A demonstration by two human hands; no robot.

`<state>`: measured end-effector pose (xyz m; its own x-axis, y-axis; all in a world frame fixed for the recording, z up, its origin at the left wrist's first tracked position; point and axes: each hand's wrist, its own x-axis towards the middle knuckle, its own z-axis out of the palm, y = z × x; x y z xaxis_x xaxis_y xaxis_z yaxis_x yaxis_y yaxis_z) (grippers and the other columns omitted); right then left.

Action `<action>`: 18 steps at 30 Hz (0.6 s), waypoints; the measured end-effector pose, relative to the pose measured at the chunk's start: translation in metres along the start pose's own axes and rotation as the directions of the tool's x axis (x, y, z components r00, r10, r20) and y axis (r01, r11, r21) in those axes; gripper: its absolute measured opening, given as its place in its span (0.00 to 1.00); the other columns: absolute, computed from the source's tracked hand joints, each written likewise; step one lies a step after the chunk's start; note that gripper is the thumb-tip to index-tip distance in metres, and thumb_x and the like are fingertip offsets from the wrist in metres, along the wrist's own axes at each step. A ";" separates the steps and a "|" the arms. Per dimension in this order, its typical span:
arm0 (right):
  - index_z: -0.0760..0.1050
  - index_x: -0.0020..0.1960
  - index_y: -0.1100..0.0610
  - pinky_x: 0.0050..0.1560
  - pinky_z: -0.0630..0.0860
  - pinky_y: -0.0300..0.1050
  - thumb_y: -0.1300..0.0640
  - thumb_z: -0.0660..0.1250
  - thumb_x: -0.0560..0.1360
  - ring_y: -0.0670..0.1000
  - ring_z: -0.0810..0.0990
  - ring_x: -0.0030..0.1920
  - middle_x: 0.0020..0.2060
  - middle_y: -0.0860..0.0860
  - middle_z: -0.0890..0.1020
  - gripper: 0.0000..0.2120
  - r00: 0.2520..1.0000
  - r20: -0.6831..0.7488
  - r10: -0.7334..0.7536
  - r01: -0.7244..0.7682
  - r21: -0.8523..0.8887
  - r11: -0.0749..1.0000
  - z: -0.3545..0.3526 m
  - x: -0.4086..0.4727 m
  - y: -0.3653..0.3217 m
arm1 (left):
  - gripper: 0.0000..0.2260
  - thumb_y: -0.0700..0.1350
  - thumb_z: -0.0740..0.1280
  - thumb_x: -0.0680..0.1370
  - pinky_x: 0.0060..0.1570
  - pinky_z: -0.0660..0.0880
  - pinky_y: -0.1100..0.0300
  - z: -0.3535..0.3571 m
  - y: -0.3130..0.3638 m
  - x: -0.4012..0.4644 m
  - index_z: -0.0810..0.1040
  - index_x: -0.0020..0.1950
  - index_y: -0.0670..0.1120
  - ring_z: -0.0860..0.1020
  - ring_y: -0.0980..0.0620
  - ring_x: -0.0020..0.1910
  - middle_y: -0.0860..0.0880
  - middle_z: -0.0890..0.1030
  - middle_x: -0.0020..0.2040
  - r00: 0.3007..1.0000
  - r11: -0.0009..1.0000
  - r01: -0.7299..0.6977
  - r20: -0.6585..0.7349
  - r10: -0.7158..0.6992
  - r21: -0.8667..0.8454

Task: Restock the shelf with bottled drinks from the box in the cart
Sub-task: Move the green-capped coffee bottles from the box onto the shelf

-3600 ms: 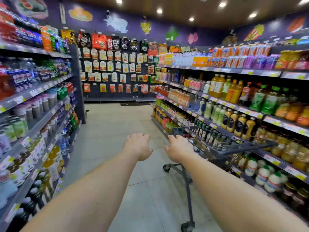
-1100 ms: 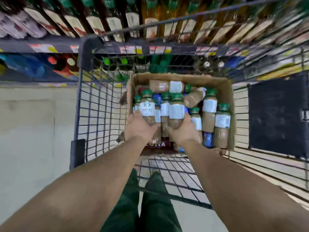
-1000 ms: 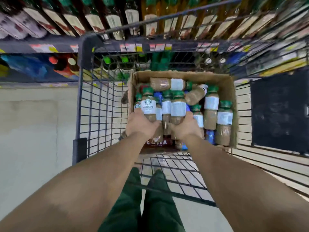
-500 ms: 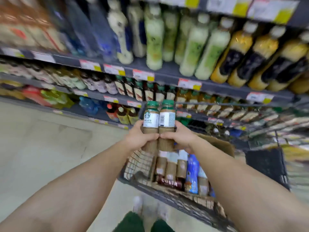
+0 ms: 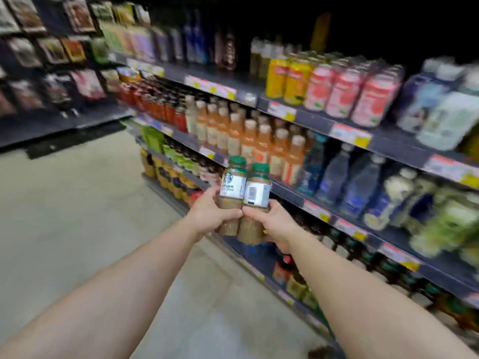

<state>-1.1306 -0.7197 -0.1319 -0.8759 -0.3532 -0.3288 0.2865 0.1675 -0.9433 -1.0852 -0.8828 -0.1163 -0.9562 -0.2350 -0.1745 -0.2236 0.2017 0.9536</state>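
We hold two coffee bottles upright and side by side, their sides touching: our left hand point(image 5: 211, 216) is curled round the lower body of the left bottle point(image 5: 231, 196), and our right hand point(image 5: 272, 224) is wrapped round the base of the right bottle point(image 5: 255, 203), fingertips of the two hands meeting between them. Both long axes run vertical, green caps up, labels above our fingers. The relation that matters now is where the matching stock lies from this grip: below and to the right, on the lower shelf point(image 5: 404, 257), we see a blurred row of dark, green-capped bottles point(image 5: 363, 251) that look like the same product, though the blur keeps us from being sure. That row sits nearer our right hand, so we judge the right bottle should go in first, lowered and pushed rightward and away from us while kept upright, with the left following beside it. The shelf directly behind the grip carries orange bottles point(image 5: 248, 141) and water bottles point(image 5: 334, 174), not ours. The cart and box are out of view.
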 end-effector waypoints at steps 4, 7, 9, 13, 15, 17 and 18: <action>0.70 0.63 0.51 0.55 0.79 0.60 0.44 0.79 0.58 0.54 0.83 0.54 0.56 0.51 0.82 0.37 0.998 0.024 -0.058 0.058 0.027 0.998 0.087 0.053 -0.048 | 0.24 0.42 0.80 0.65 0.41 0.76 0.64 -0.107 0.008 0.041 0.74 0.57 0.52 0.79 0.60 0.44 0.55 0.81 0.47 0.997 0.997 -0.042 -0.066 0.046 0.062; 0.71 0.64 0.51 0.54 0.80 0.56 0.51 0.77 0.67 0.52 0.82 0.54 0.56 0.50 0.81 0.29 0.991 0.036 -0.131 0.130 0.030 0.991 0.126 0.082 -0.085 | 0.27 0.50 0.81 0.62 0.42 0.79 0.60 -0.162 0.018 0.073 0.77 0.58 0.51 0.81 0.56 0.49 0.53 0.82 0.52 0.996 0.995 -0.057 -0.061 0.063 0.085; 0.70 0.62 0.51 0.52 0.80 0.53 0.53 0.77 0.69 0.51 0.81 0.54 0.56 0.50 0.80 0.25 0.985 0.010 -0.171 0.171 0.003 0.985 0.138 0.101 -0.106 | 0.25 0.48 0.81 0.65 0.40 0.78 0.61 -0.183 0.027 0.092 0.76 0.58 0.51 0.80 0.56 0.48 0.53 0.82 0.51 0.994 0.995 -0.079 -0.067 0.084 0.068; 0.69 0.63 0.47 0.50 0.80 0.50 0.50 0.77 0.68 0.48 0.80 0.52 0.55 0.47 0.79 0.27 0.964 -0.073 -0.257 0.251 -0.083 0.965 0.139 0.145 -0.145 | 0.24 0.48 0.79 0.67 0.41 0.79 0.60 -0.205 0.046 0.138 0.74 0.59 0.51 0.80 0.56 0.47 0.54 0.80 0.50 0.989 0.992 -0.126 -0.072 0.127 0.028; 0.69 0.61 0.47 0.41 0.75 0.40 0.52 0.75 0.70 0.42 0.77 0.46 0.49 0.43 0.78 0.23 0.948 -0.099 -0.302 0.292 -0.106 0.951 0.134 0.169 -0.161 | 0.23 0.48 0.79 0.68 0.41 0.78 0.61 -0.212 0.055 0.167 0.74 0.59 0.51 0.79 0.57 0.46 0.55 0.80 0.49 0.987 0.989 -0.148 -0.060 0.149 0.027; 0.70 0.62 0.48 0.40 0.73 0.38 0.54 0.74 0.71 0.42 0.77 0.46 0.49 0.43 0.77 0.22 0.934 -0.134 -0.332 0.317 -0.121 0.941 0.127 0.198 -0.180 | 0.23 0.48 0.79 0.68 0.43 0.77 0.61 -0.217 0.066 0.200 0.73 0.58 0.52 0.79 0.57 0.47 0.55 0.80 0.50 0.981 0.982 -0.186 -0.045 0.188 0.041; 0.71 0.63 0.49 0.43 0.75 0.40 0.55 0.75 0.71 0.44 0.78 0.49 0.52 0.44 0.78 0.23 0.924 -0.154 -0.349 0.331 -0.130 0.935 0.123 0.213 -0.191 | 0.22 0.47 0.79 0.68 0.43 0.76 0.62 -0.219 0.073 0.216 0.73 0.57 0.53 0.79 0.57 0.47 0.55 0.80 0.49 0.976 0.976 -0.210 -0.041 0.212 0.048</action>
<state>-1.3242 -0.9406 -0.0273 -0.9695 -0.2430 0.0319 -0.0723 0.1592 -0.9846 -1.2670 -1.1274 -0.0309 -0.9734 -0.2253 0.0419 -0.0265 0.2924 0.9559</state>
